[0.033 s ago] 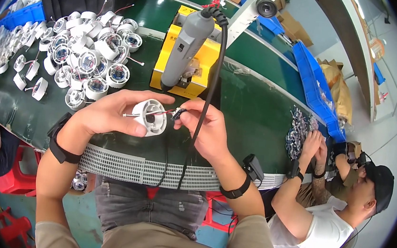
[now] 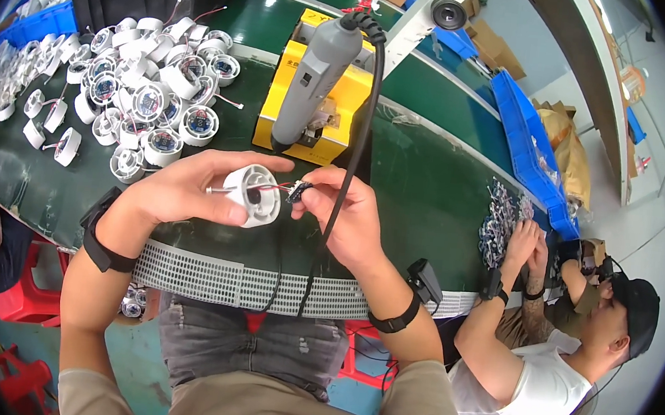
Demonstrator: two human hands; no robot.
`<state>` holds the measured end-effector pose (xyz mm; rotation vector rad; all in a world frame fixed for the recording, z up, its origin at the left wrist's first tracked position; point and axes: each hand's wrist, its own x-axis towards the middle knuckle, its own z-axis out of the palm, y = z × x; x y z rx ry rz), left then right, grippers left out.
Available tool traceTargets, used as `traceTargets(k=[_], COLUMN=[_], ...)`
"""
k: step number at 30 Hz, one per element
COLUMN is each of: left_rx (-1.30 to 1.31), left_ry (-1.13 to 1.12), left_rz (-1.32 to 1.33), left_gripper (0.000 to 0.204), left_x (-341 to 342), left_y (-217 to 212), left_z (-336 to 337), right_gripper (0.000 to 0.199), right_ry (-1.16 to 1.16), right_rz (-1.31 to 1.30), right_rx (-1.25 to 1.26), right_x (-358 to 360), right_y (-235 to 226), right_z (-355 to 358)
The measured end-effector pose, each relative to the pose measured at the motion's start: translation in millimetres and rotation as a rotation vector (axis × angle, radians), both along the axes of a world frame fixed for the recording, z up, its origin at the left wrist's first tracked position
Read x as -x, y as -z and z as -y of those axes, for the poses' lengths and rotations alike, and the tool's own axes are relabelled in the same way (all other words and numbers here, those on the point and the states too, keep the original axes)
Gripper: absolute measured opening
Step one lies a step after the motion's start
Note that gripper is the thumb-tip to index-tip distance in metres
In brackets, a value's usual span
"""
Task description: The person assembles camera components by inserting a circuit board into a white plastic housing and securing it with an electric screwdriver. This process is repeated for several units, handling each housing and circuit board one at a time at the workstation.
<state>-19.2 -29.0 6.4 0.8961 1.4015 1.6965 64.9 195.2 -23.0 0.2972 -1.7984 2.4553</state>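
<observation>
White plastic housing (image 2: 252, 194) sits cradled in my left hand (image 2: 182, 191), opening turned toward three o'clock so my right hand (image 2: 344, 209) can pinch what looks like a small wired connector (image 2: 299, 191) beside it.

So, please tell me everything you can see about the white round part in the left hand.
The white round part looks like plastic, a short cylinder with a dark opening in its face. It is held sideways above the green belt, in the grip of the left hand. Thin red wires run from it to a small dark piece pinched by the right hand. A thin pin sticks out on its left side.
</observation>
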Motion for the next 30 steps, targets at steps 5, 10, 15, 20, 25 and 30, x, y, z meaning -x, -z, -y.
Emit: traceTargets(k=[5, 10, 15, 20, 25, 30], left_rx=[-0.4, -0.377, -0.283, -0.274, -0.225, -0.225], left_ry=[0.012, 0.058, -0.039, -0.058, -0.076, -0.059], left_rz=[0.214, 0.222, 0.061, 0.03, -0.068, -0.079], left_gripper=[0.069, 0.055, 0.052, 0.051, 0.051, 0.053], left_x=[2, 0, -10, -13, -16, -20], left_y=[15, 19, 26, 28, 25, 24], left_z=[-3, -5, -17, -20, -21, -22], right_gripper=[0.016, 0.017, 0.018, 0.019, 0.02, 0.027], right_ry=[-0.073, -0.119, 0.024, 0.188, 0.303, 0.402], right_rz=[0.015, 0.068, 0.039, -0.087, -0.315, -0.369], right_rx=[0.049, 0.044, -0.092, -0.232, -0.466, -0.625], right_x=[-3, -9, -13, -16, -13, -9], right_y=[-3, -11, -11, -15, -9, -5], right_z=[4, 5, 12, 17, 15, 14])
